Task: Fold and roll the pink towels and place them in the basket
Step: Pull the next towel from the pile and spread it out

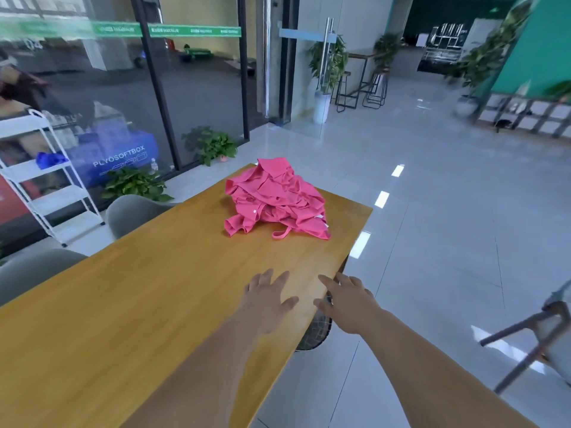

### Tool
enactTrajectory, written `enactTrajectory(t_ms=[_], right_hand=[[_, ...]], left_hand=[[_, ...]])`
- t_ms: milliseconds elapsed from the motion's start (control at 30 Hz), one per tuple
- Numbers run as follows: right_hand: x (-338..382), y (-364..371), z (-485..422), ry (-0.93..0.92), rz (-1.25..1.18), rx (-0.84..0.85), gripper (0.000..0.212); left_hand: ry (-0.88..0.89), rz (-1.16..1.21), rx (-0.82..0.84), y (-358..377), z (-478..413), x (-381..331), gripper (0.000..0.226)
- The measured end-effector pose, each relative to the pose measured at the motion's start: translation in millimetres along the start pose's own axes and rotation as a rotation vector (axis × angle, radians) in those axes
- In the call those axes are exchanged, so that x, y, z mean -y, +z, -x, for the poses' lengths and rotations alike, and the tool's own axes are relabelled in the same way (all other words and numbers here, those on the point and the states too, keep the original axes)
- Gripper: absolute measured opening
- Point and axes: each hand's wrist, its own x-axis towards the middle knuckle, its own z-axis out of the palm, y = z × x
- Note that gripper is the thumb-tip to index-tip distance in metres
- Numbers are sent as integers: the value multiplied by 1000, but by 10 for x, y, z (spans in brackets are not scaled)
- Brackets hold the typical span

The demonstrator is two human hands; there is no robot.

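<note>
Towels heaped near far end of table, well beyond hands.

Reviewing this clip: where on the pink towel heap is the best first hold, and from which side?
Probably the loose corner flap at the near-left edge of the pink towel heap, approached from the near side. It lies flat on the table, clear of the crumpled middle, and faces the open left hand and right hand.
</note>
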Motion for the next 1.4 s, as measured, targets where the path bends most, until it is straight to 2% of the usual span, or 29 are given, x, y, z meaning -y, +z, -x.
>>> enactTrajectory(t_ms=[167,400,733,933,1300,1400], right_hand=[[-158,-157,-537,-14,13,46,75],[-194,-481,-1462,-99,42,25,76],[-328,-892,-3279,-262,99,37,79],[-339,-1288,-4270,-368,47,47,80],[-223,-1970,-5771,-584,53,-137,87],[-98,-2068,-6060,-667,124,-119,88]], left_hand=[[-15,18,14,-91,-479,-6,77],[-85,53,-42,-293,-1212,121,76],[-261,122,-76,-433,-2454,262,73],[-350,156,-104,-681,-3153,264,79],[-413,152,-203,-1042,-4087,358,87],[-405,148,-211,-1095,-4217,432,92]])
